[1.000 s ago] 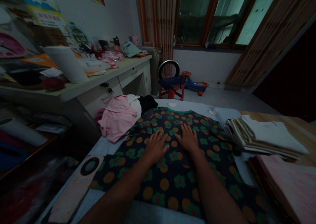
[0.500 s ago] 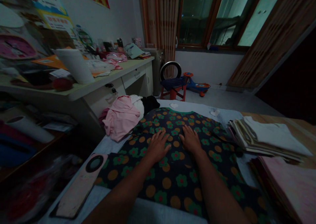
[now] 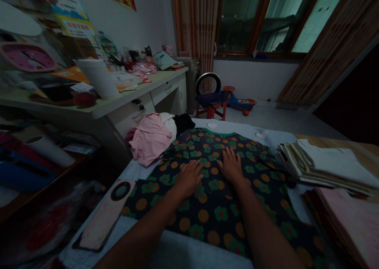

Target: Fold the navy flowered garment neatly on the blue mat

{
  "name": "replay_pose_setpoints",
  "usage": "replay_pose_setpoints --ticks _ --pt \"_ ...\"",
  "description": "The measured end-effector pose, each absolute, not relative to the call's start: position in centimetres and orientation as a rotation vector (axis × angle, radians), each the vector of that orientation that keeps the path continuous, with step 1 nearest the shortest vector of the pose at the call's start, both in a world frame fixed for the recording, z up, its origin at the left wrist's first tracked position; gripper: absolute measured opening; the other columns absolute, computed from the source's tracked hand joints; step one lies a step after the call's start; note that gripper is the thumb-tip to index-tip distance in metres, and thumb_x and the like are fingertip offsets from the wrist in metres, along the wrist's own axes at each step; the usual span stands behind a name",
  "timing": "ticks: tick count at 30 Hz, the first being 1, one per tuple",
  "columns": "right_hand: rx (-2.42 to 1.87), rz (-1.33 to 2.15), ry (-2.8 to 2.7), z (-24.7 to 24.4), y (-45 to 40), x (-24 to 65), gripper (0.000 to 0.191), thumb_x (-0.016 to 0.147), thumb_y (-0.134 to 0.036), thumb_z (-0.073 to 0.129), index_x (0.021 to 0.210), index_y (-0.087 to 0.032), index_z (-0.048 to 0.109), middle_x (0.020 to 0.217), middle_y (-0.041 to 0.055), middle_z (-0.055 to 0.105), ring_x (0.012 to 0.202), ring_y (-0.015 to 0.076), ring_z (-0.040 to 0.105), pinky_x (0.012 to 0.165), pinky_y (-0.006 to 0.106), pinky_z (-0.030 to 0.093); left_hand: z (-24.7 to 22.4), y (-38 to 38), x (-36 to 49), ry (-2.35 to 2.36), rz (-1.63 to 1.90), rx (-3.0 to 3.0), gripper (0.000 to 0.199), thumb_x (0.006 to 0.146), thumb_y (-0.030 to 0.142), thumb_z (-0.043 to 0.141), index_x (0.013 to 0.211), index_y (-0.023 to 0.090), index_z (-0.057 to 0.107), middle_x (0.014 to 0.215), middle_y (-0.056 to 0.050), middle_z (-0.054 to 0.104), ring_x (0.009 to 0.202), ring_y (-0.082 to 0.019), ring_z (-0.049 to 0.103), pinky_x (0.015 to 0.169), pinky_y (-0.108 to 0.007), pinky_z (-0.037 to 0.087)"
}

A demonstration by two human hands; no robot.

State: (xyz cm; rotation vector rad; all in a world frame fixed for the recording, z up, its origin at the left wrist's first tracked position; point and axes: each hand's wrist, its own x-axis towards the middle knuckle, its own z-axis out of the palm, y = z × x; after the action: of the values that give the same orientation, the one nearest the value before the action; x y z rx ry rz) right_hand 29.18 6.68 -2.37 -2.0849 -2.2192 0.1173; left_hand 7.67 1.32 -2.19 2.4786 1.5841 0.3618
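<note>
"On the blue sheet point(image 3: 180, 257): flower-print top point(image 3: 214, 213), spread flat, unfolded; left hand point(image 3: 188, 178) and right hand point(image 3: 231, 166) resting open on it, right fingers spread."

"Finished?"

"Two folded stacks point(image 3: 328, 158), right. Pink garment point(image 3: 151, 136), left: crumpled. Sleeve ends: too dim to tell."

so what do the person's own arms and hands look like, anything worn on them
The left hand and right hand are both bare, with no gloves. No watch or bracelet shows at either wrist, and no sleeve or cuff covers the arms as far as they are in view. I can make out no ring, though the light is dim.
</note>
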Motion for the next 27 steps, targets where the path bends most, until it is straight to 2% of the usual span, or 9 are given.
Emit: replay_pose_setpoints --ticks 3,6,11,15,21,27 --pt "-2.012 0.194 -2.286 -2.4 6.6 28.6 0.064 0.099 -0.046 0.032 0.151 -0.01 0.033 0.162 0.0119 0.021 0.149 0.0259 0.017 0.119 0.044 0.013 -1.9 0.6 7.2 1.589 0.324 2.487 0.049 0.097 0.038 0.047 0.144 0.024 0.044 0.155 -0.008 0.041 0.145 -0.027 0.032 0.117 -0.051 0.03" --pt "-2.01 0.24 -2.289 -2.4 6.8 28.5 0.065 0.098 -0.049 0.032 0.151 -0.011 0.034 0.162 0.0127 0.022 0.148 0.0278 0.019 0.118 0.043 0.017 -1.9 0.0 7.0 1.624 0.338 2.499 0.05 0.097 0.039 0.049 0.144 0.024 0.043 0.156 -0.008 0.039 0.147 -0.027 0.029 0.118 -0.052 0.027" --pt "-2.047 0.185 -2.268 -2.4 6.7 28.7 0.066 0.098 -0.054 0.031 0.152 -0.016 0.033 0.162 0.0128 0.021 0.149 0.0293 0.017 0.117 0.047 0.015 -2.2 -0.4 6.6 1.627 0.406 2.536 0.045 0.097 0.037 0.048 0.139 0.024 0.049 0.153 -0.009 0.043 0.145 -0.025 0.033 0.118 -0.051 0.027" --pt "-2.033 0.155 -2.301 -2.4 6.3 28.2 0.061 0.098 -0.048 0.032 0.15 -0.015 0.037 0.16 0.0136 0.027 0.148 0.0281 0.019 0.118 0.047 0.011 -2.4 -0.5 6.0 1.631 0.462 2.54 0.04 0.096 0.03 0.049 0.135 0.023 0.053 0.15 -0.009 0.047 0.141 -0.024 0.039 0.118 -0.048 0.03" --pt "-1.818 0.185 -2.401 -2.5 5.8 27.3 0.057 0.098 -0.037 0.038 0.149 -0.011 0.037 0.159 0.0153 0.029 0.147 0.0281 0.025 0.117 0.042 0.021 -2.4 -0.8 5.6 1.634 0.513 2.53 0.038 0.095 0.027 0.049 0.133 0.022 0.055 0.148 -0.006 0.049 0.138 -0.024 0.042 0.118 -0.045 0.031" --pt "-1.781 0.24 -2.405 -2.4 6.0 27.5 0.062 0.098 -0.044 0.038 0.15 -0.01 0.036 0.159 0.0155 0.028 0.148 0.0273 0.023 0.118 0.042 0.02 -2.4 -0.9 5.5 1.657 0.52 2.524 0.038 0.094 0.026 0.05 0.132 0.021 0.055 0.146 -0.006 0.05 0.137 -0.024 0.043 0.118 -0.045 0.031"
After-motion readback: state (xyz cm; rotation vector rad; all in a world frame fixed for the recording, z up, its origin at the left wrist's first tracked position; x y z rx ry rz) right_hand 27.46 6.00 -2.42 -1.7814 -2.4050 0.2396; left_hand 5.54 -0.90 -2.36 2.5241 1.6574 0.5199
